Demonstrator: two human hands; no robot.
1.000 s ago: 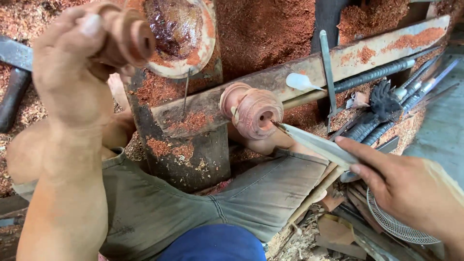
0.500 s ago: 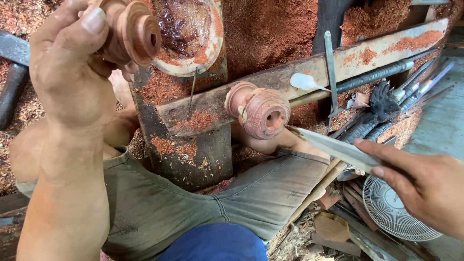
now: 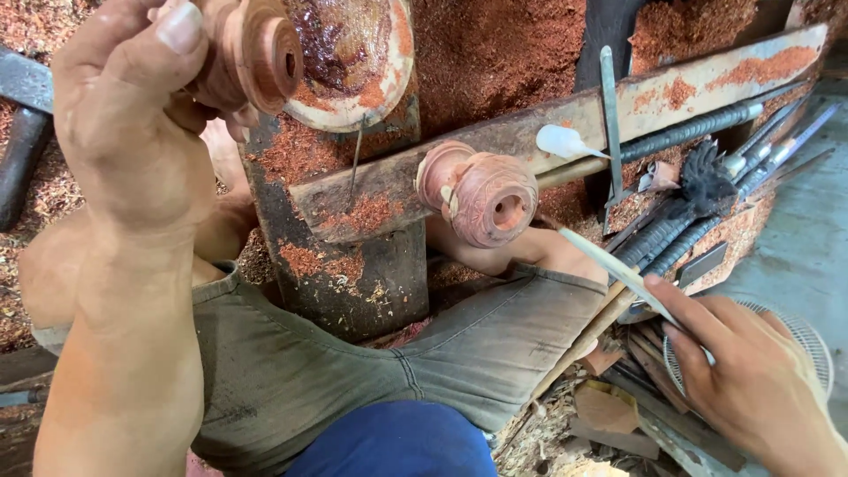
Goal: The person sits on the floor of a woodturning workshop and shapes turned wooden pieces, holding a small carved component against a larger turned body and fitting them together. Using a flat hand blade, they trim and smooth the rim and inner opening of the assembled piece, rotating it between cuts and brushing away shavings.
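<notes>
Head view: my left hand is clamped on a small turned wooden piece, held up left of the carved wooden cup. My right hand pinches a pale flat blade, its tip just right of the cup. Reddish sawdust lies behind the cup.

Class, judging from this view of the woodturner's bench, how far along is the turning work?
Done: a ribbed, hollowed wooden piece sits on the bench, and red sawdust lies all around. In hand: the left hand holds a small turned disc-shaped piece up near the lathe's faceplate; the right hand grips a long flat blade. Left: the blade touches neither piece.
</notes>
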